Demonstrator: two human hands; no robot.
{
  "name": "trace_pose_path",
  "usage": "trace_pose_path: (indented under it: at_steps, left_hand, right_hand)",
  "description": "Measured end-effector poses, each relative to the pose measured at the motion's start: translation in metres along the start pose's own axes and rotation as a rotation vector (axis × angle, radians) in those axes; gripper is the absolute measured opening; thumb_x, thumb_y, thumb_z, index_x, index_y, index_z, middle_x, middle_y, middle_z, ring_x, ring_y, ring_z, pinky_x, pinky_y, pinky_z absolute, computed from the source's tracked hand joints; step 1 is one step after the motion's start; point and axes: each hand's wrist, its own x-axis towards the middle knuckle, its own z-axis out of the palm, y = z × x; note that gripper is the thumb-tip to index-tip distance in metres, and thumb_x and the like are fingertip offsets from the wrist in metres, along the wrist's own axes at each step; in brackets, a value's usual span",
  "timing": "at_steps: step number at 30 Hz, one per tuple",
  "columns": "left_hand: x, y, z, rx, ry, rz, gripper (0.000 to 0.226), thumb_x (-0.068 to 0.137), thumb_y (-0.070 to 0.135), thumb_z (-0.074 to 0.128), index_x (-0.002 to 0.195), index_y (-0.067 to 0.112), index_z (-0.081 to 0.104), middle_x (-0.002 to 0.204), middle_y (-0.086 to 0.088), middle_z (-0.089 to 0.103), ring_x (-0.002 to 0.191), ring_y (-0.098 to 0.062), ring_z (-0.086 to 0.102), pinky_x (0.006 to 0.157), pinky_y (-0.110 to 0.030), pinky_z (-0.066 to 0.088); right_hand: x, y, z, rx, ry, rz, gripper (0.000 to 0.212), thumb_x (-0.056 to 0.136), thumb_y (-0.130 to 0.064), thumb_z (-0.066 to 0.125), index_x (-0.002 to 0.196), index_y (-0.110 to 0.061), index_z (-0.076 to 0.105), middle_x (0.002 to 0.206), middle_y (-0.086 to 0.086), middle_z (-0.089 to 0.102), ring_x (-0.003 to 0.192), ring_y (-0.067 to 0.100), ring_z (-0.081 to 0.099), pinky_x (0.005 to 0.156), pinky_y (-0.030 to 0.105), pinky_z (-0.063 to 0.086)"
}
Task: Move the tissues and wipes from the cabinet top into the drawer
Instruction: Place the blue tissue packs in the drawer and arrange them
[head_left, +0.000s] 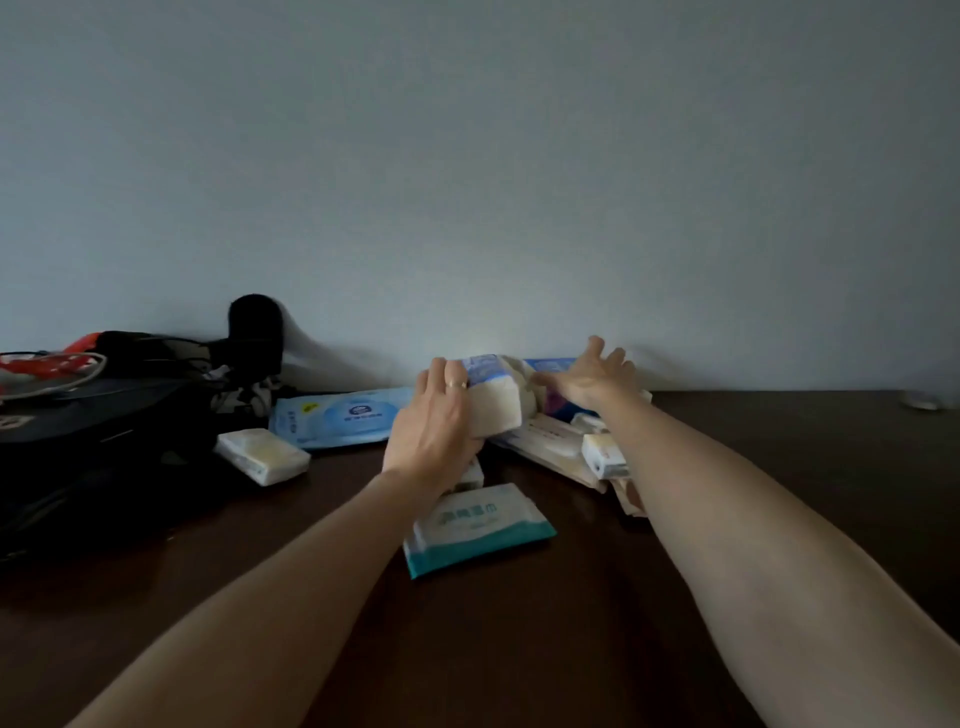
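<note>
On the dark wooden cabinet top lies a heap of tissue and wipe packs against the wall. My left hand grips a white tissue pack with blue print, lifted above the heap. My right hand reaches over the heap with fingers spread, touching packs behind it. A teal and white wipes pack lies nearest me. A blue wipes pack lies to the left, with a small white tissue pack in front of it. More packs sit under my right forearm. No drawer is in view.
A black bag with cables and red and white items fills the left side of the cabinet top. A black round object stands against the grey wall. A small pale object lies at the far right.
</note>
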Motion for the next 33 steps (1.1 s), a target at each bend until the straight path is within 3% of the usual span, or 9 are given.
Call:
trace_pose_path:
  at_steps: [3, 7, 12, 15, 18, 23, 26, 29, 33]
  left_hand:
    - [0.001, -0.007, 0.019, 0.037, 0.044, 0.055, 0.050, 0.081, 0.024, 0.077, 0.112, 0.009, 0.041, 0.114, -0.008, 0.044, 0.104, -0.029, 0.049, 0.058, -0.041, 0.049]
    - [0.004, -0.010, 0.025, 0.110, 0.052, 0.093, 0.050, 0.082, 0.025, 0.075, 0.113, 0.009, 0.039, 0.114, -0.009, 0.043, 0.103, -0.028, 0.047, 0.054, -0.033, 0.038]
    - [0.009, -0.002, 0.007, 0.179, -0.026, 0.174, 0.055, 0.081, 0.024, 0.076, 0.120, 0.004, 0.042, 0.121, -0.013, 0.045, 0.114, -0.031, 0.046, 0.058, -0.036, 0.046]
    - [0.018, 0.011, -0.031, 0.116, 0.054, 0.197, 0.055, 0.071, 0.016, 0.082, 0.111, 0.005, 0.046, 0.115, -0.014, 0.050, 0.108, -0.034, 0.052, 0.054, -0.041, 0.045]
    - [0.007, 0.025, -0.072, 0.028, 0.170, 0.098, 0.057, 0.069, 0.016, 0.083, 0.107, 0.011, 0.040, 0.109, -0.012, 0.050, 0.098, -0.035, 0.055, 0.054, -0.036, 0.035]
    - [-0.061, 0.053, -0.138, -0.168, 0.252, -0.192, 0.059, 0.069, 0.054, 0.076, 0.100, 0.030, 0.032, 0.100, 0.003, 0.051, 0.078, -0.031, 0.060, 0.057, -0.034, 0.038]
    - [-0.112, 0.076, -0.184, -0.288, 0.269, -0.308, 0.068, 0.064, 0.079, 0.069, 0.102, 0.037, 0.033, 0.097, 0.013, 0.050, 0.074, -0.010, 0.057, 0.056, -0.030, 0.045]
    - [-0.163, 0.097, -0.224, -0.499, 0.349, -0.299, 0.062, 0.064, 0.068, 0.077, 0.100, 0.037, 0.037, 0.091, 0.016, 0.054, 0.083, 0.012, 0.057, 0.058, -0.007, 0.041]
    - [-0.250, 0.114, -0.259, -0.825, 0.421, -0.446, 0.057, 0.065, 0.054, 0.083, 0.101, 0.034, 0.043, 0.092, 0.011, 0.066, 0.082, 0.006, 0.065, 0.063, -0.009, 0.046]
  right_hand:
    - [0.021, 0.002, 0.011, -0.049, -0.071, 0.038, 0.130, 0.058, -0.092, 0.063, 0.157, -0.020, 0.018, 0.156, 0.024, 0.027, 0.141, 0.044, 0.034, 0.113, 0.053, 0.035]
    - [0.032, 0.001, 0.023, -0.067, -0.085, 0.074, 0.128, 0.057, -0.088, 0.063, 0.157, -0.021, 0.020, 0.156, 0.025, 0.031, 0.143, 0.044, 0.029, 0.114, 0.056, 0.027]
    - [0.001, 0.003, 0.010, 0.116, 0.213, -0.018, 0.119, 0.059, -0.081, 0.070, 0.152, -0.025, 0.022, 0.145, 0.020, 0.043, 0.130, 0.041, 0.039, 0.104, 0.053, 0.033]
    - [-0.034, 0.003, -0.020, 0.304, 0.342, -0.095, 0.123, 0.051, -0.090, 0.060, 0.151, -0.028, 0.025, 0.144, 0.016, 0.045, 0.131, 0.039, 0.041, 0.105, 0.051, 0.032]
    - [-0.083, 0.001, -0.050, 0.461, 0.327, -0.166, 0.112, 0.055, -0.084, 0.058, 0.149, -0.032, 0.028, 0.146, 0.012, 0.043, 0.134, 0.035, 0.038, 0.108, 0.051, 0.030]
    - [-0.191, 0.005, -0.079, 0.744, 0.242, -0.199, 0.108, 0.060, -0.078, 0.066, 0.151, -0.032, 0.029, 0.149, 0.007, 0.042, 0.134, 0.030, 0.041, 0.109, 0.053, 0.038]
    - [-0.268, 0.015, -0.092, 1.032, 0.212, -0.281, 0.097, 0.065, -0.071, 0.070, 0.148, -0.034, 0.036, 0.142, -0.009, 0.047, 0.130, 0.018, 0.048, 0.102, 0.043, 0.048]
    - [-0.347, 0.025, -0.100, 1.333, 0.170, -0.449, 0.064, 0.074, -0.057, 0.073, 0.129, -0.046, 0.043, 0.126, -0.025, 0.055, 0.113, -0.007, 0.059, 0.083, 0.016, 0.053]
    - [-0.442, 0.052, -0.090, 1.341, 0.076, -0.587, 0.083, 0.082, -0.047, 0.071, 0.151, -0.032, 0.027, 0.147, -0.002, 0.046, 0.133, 0.010, 0.052, 0.097, 0.028, 0.051]
